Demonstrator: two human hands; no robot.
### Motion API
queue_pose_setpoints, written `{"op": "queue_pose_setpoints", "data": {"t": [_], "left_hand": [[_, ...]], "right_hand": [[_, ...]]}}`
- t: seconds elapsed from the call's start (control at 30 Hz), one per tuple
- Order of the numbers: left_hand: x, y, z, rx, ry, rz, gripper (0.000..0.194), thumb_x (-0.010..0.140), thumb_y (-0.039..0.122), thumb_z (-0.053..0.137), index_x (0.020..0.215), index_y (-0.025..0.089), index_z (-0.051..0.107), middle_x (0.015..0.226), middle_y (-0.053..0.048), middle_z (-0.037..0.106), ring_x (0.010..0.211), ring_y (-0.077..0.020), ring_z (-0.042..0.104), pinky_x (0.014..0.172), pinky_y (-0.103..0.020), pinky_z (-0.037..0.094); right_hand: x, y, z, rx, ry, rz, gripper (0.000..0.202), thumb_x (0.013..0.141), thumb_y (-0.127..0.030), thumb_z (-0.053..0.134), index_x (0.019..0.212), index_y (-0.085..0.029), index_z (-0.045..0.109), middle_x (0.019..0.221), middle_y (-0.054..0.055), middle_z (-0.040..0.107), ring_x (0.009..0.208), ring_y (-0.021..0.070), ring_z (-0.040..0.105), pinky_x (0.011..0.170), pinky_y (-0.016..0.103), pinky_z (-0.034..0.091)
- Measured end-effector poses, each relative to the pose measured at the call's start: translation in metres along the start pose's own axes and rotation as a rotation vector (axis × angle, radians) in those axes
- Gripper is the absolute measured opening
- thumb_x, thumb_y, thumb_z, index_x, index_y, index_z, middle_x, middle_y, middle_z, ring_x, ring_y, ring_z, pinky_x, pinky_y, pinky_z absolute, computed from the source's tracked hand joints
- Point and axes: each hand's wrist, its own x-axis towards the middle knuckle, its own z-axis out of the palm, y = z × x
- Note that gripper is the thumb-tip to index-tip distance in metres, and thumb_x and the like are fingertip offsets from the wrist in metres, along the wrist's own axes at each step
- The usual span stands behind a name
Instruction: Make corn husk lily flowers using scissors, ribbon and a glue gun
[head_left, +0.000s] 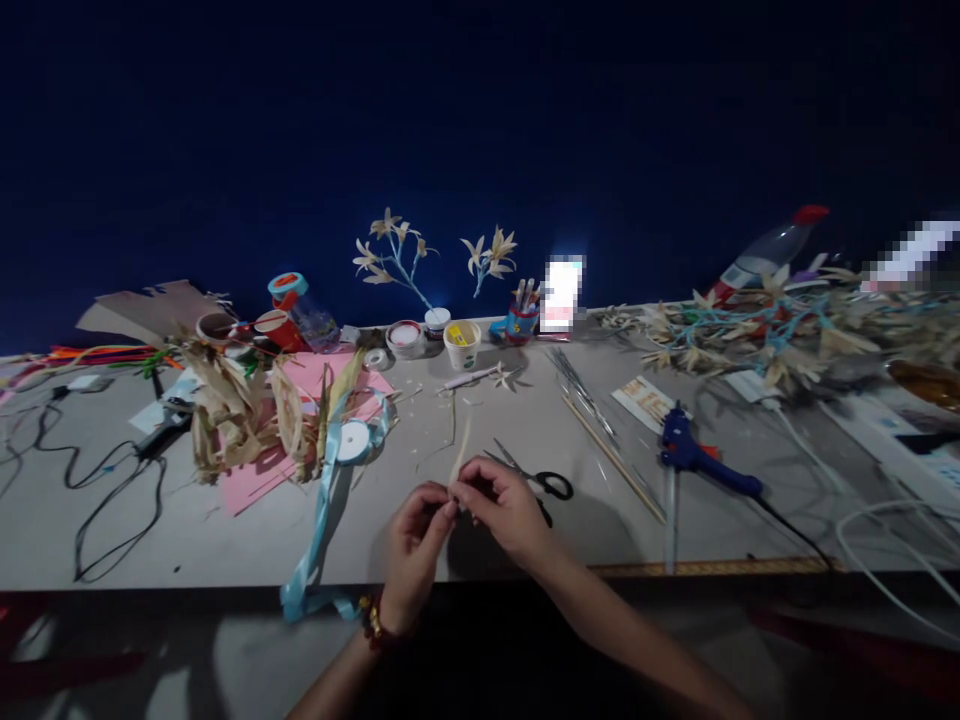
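My left hand (415,552) and my right hand (504,510) meet above the table's front edge, fingertips pinched together on a thin pale strip of dried husk (459,462) that sticks up and away from them. A bead bracelet sits on my left wrist. Black-handled scissors (534,476) lie on the grey table (225,530) just behind my right hand.
A pile of dried husks (236,415) on pink paper with a light blue ribbon roll (351,440) lies left. A blue glue gun (701,457) and wooden sticks (611,455) lie right. Cups, jars and husk flowers (390,250) stand at the back; black cables trail at far left.
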Motion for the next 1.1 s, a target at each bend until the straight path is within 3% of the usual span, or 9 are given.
{"op": "queue_pose_setpoints", "data": {"t": [0.1,0.2,0.33,0.47,0.67,0.77,0.9,1.0,1.1], "left_hand": [[0.007,0.007,-0.004,-0.006,-0.081,-0.046,0.016,0.088,0.035,0.063,0.092,0.020,0.067,0.084,-0.004,0.062,0.083,-0.0190,0.057,0.077,-0.028,0.046],[0.015,0.013,-0.006,0.025,-0.084,-0.086,0.012,0.084,0.032,0.068,0.085,0.021,0.067,0.082,-0.003,0.061,0.081,-0.0183,0.055,0.075,-0.027,0.044],[0.020,0.014,-0.007,0.032,-0.086,-0.105,0.012,0.082,0.030,0.070,0.077,0.020,0.067,0.078,-0.002,0.061,0.079,-0.0174,0.054,0.074,-0.026,0.043],[0.020,0.011,-0.009,-0.043,-0.138,-0.228,0.012,0.081,0.030,0.073,0.084,0.019,0.068,0.078,-0.001,0.061,0.076,-0.0155,0.053,0.073,-0.025,0.043],[0.023,0.010,-0.009,-0.138,-0.152,-0.247,0.014,0.078,0.026,0.076,0.079,0.018,0.065,0.077,0.000,0.060,0.075,-0.0136,0.054,0.073,-0.024,0.043],[0.027,0.014,-0.011,-0.206,-0.097,-0.286,0.015,0.078,0.026,0.076,0.077,0.018,0.064,0.072,0.001,0.060,0.068,-0.0117,0.053,0.070,-0.023,0.042],[0.033,0.020,-0.012,-0.350,-0.018,-0.327,0.018,0.075,0.026,0.078,0.076,0.017,0.063,0.071,0.000,0.061,0.066,-0.0109,0.055,0.067,-0.023,0.044],[0.036,0.023,-0.009,-0.406,0.024,-0.329,0.020,0.073,0.026,0.079,0.074,0.017,0.061,0.070,0.001,0.059,0.064,-0.0105,0.054,0.065,-0.024,0.044],[0.037,0.024,-0.006,-0.454,0.022,-0.336,0.021,0.073,0.026,0.079,0.075,0.017,0.060,0.069,0.002,0.059,0.063,-0.0103,0.054,0.064,-0.024,0.045]], "right_hand": [[-0.002,-0.006,-0.009,-0.224,-0.069,-0.081,0.014,0.087,-0.029,0.061,0.076,-0.020,0.060,0.074,-0.002,0.061,0.071,0.0141,0.057,0.066,0.026,0.043],[-0.005,-0.006,-0.015,-0.412,-0.126,-0.119,0.010,0.086,-0.026,0.061,0.077,-0.020,0.061,0.074,-0.002,0.058,0.072,0.0141,0.054,0.066,0.025,0.041],[-0.008,-0.004,-0.017,-0.490,-0.131,-0.117,0.009,0.086,-0.023,0.061,0.077,-0.020,0.060,0.073,-0.002,0.058,0.070,0.0136,0.052,0.065,0.024,0.040],[-0.008,-0.002,-0.019,-0.535,-0.137,-0.108,0.009,0.083,-0.018,0.061,0.075,-0.020,0.059,0.072,-0.003,0.056,0.070,0.0132,0.052,0.064,0.024,0.038],[-0.007,0.001,-0.025,-0.516,-0.190,-0.109,0.011,0.087,-0.026,0.062,0.078,-0.020,0.061,0.073,-0.003,0.058,0.069,0.0131,0.054,0.064,0.023,0.041],[-0.014,0.006,-0.047,-0.641,-0.111,-0.100,0.014,0.092,-0.034,0.059,0.092,-0.021,0.064,0.086,0.001,0.065,0.074,0.0151,0.060,0.065,0.025,0.045],[-0.032,0.023,-0.092,-1.132,0.187,-0.114,0.031,0.090,-0.045,0.059,0.104,-0.018,0.060,0.102,0.011,0.066,0.086,0.0255,0.064,0.074,0.037,0.048],[-0.046,0.035,-0.114,-1.327,0.190,-0.137,0.033,0.089,-0.048,0.058,0.104,-0.018,0.058,0.099,0.013,0.067,0.088,0.0297,0.065,0.073,0.039,0.049],[-0.054,0.038,-0.116,-1.402,0.160,-0.162,0.025,0.090,-0.043,0.057,0.100,-0.020,0.058,0.093,0.011,0.069,0.084,0.0283,0.066,0.071,0.038,0.050]]}}
